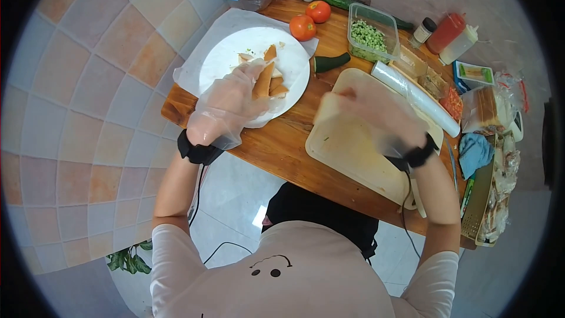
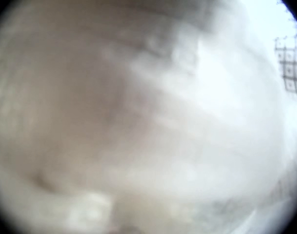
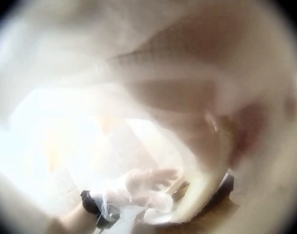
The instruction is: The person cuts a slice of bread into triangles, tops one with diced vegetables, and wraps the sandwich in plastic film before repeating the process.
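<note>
1. Head view: the left hand [image 1: 226, 106], in a clear glove, lies over the near edge of the white plate [image 1: 220, 59], fingers curled round a toast strip [image 1: 263, 80]. The strip's long axis runs from the near rim of the plate towards its far rim, slightly tilted. More strips lie beside it on the plate.
2. Right of the plate, the right hand [image 1: 376, 112] is motion-blurred above the cutting board [image 1: 341, 147] on the table [image 1: 276, 141]; its wrist is bent, and whether its fingers are apart or together cannot be told.
3. Left wrist view: only a pale blur; nothing can be made out.
4. Right wrist view: blurred glove fills most of it; low in the picture the gloved left hand [image 3: 143, 187] shows, fingers loosely spread.
</note>
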`<control>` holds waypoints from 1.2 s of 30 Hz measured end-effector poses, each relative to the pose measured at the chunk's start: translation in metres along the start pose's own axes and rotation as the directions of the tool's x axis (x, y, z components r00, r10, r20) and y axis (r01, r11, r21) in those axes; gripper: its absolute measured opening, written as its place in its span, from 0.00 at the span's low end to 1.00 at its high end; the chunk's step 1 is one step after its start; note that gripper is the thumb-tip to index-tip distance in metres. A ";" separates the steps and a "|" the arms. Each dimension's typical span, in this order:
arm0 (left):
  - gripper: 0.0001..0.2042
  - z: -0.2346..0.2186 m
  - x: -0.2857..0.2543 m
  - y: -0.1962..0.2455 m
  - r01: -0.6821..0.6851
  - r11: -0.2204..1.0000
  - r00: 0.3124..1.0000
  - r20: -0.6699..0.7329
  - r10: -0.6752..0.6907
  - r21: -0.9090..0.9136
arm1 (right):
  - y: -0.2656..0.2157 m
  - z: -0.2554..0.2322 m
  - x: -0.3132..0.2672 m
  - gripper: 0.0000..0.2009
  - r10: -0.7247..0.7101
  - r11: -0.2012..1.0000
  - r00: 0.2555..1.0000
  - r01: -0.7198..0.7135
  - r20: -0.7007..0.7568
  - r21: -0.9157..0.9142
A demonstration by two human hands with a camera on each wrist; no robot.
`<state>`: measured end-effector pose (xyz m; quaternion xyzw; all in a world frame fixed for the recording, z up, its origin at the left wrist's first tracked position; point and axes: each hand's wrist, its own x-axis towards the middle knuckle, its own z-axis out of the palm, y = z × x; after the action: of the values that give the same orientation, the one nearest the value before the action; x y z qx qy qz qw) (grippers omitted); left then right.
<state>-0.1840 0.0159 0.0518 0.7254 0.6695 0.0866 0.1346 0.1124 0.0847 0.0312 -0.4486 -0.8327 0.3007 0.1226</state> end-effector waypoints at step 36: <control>0.08 0.032 0.013 -0.098 0.091 0.937 0.853 -0.512 0.101 0.337 | 0.009 -0.005 -0.163 0.20 0.011 0.840 0.929 -0.209 -0.370 -0.500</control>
<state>-0.2658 0.0332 -0.0093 0.6886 0.6832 0.1602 -0.1827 0.2135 -0.0437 0.0404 -0.5592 -0.8196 -0.0200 0.1232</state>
